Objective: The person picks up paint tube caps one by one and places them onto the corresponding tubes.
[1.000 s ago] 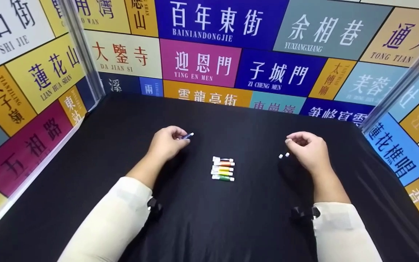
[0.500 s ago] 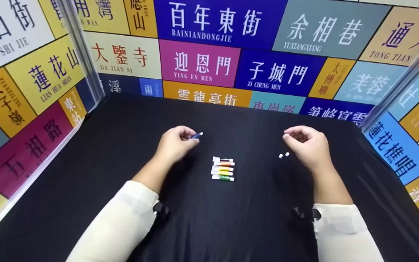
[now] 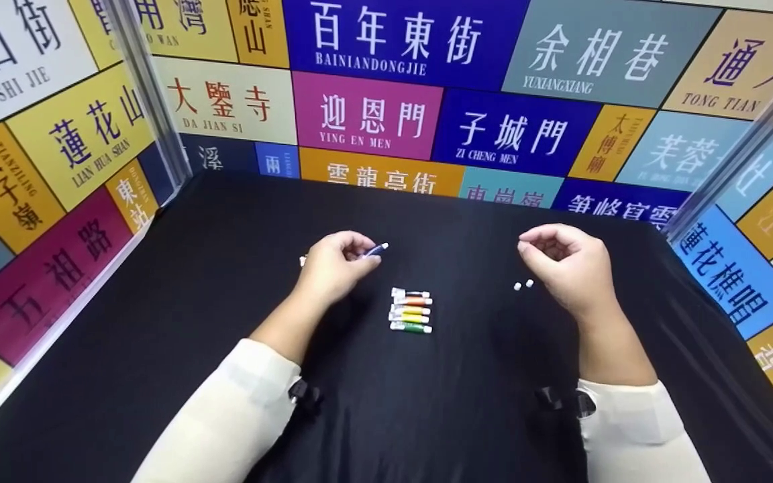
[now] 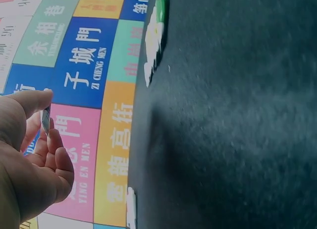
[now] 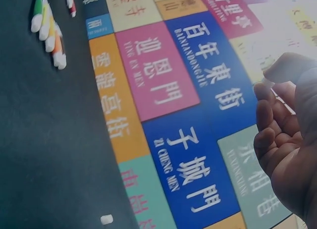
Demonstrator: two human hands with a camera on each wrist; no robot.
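In the head view my left hand pinches a dark blue paint tube between thumb and fingers, its white tip pointing up and right. The left wrist view shows the tube mostly hidden by the fingers. Raised at the right, my right hand has thumb and forefinger together; in the right wrist view a small white cap shows between them. Two small white caps lie on the cloth below that hand. Between the hands, several paint tubes lie side by side, green nearest me.
A black cloth covers the table. Another tube, white with a red end, lies behind my left hand, mostly hidden in the head view. Printed sign panels wall the back and sides, with metal posts at the corners.
My left hand has moved right with the blue tube, uncovering a white bit of something behind it. My right hand has risen slightly away and shifted a little left. The row of tubes stays put.
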